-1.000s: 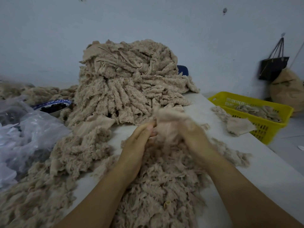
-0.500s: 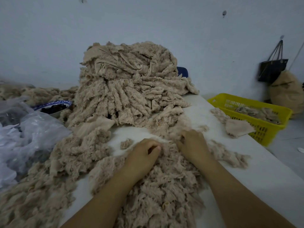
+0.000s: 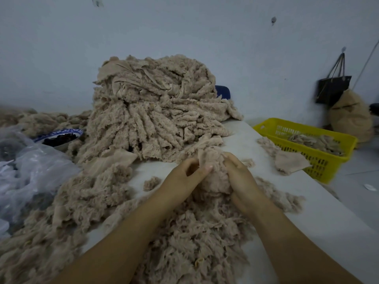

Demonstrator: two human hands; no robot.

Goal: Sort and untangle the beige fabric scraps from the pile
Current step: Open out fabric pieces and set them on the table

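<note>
left hand (image 3: 184,178) grip is pinching the beige scrap (image 3: 213,169) | right hand (image 3: 242,181) grip is clamping the same scrap at the middle of the surface (image 3: 320,218), just before the tall pile (image 3: 155,111) | loose scraps (image 3: 194,238) are spreading to the near edge | bare room is running along the right edge | yellow basket (image 3: 320,160) is sitting just past that edge

Your left hand (image 3: 184,178) and right hand (image 3: 243,181) grip one beige scrap (image 3: 213,160) between them, fingers (image 3: 231,158) curled into it, just above the loose scraps (image 3: 194,232) on the white bench (image 3: 320,212). The tall pile (image 3: 155,111) sits right behind (yellow basket (image 3: 328,162) off to your right, scraps inside).
</note>
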